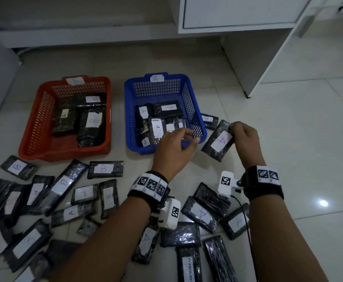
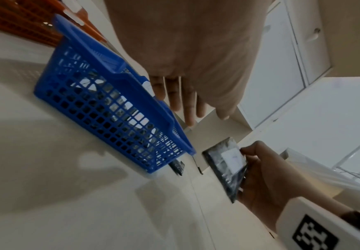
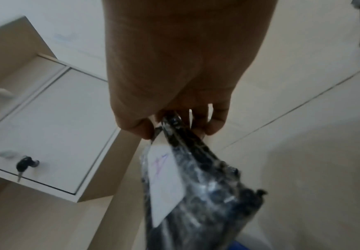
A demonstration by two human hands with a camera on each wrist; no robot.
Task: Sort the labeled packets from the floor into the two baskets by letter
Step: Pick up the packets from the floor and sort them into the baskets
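Stage: mid-sort, by my reading; both baskets hold some packets, but far more lie unsorted on the floor.

Blue basket [image 1: 195, 110]: upper centre of the head view, tagged A on its far rim. Several black packets with A labels lie inside, overlapping; I count roughly five or six, though the pile hides some.

Red basket [image 1: 34, 127]: upper left of centre, its rim tag reading B as far as the blur allows. Three packets with B labels lie inside.

Held packet [image 1: 218, 141]: lifted off the floor just right of the blue basket, with a white label that looks like a purple A. It is not yet in the basket.

Right hand [image 1: 245, 137]: its fingers [image 3: 215, 121] pinch the held packet by its top edge, so the packet hangs tilted below them.

Left hand [image 1: 172, 147]: hovers over the near right corner of the blue basket, fingers [image 2: 187, 104] loose and spread, holding nothing.

Stray packet [image 1: 209, 120]: on the floor just beside the blue basket's right wall; its label is too blurred to read for certain.

Floor pile [image 1: 62, 198]: fills the lower half of the frame, A and B labels mixed, some face down or unreadable, one long packet with printed text at the bottom edge.

Left to do: drop the held packet into the blue basket, then clear the pile, which is most of the work.
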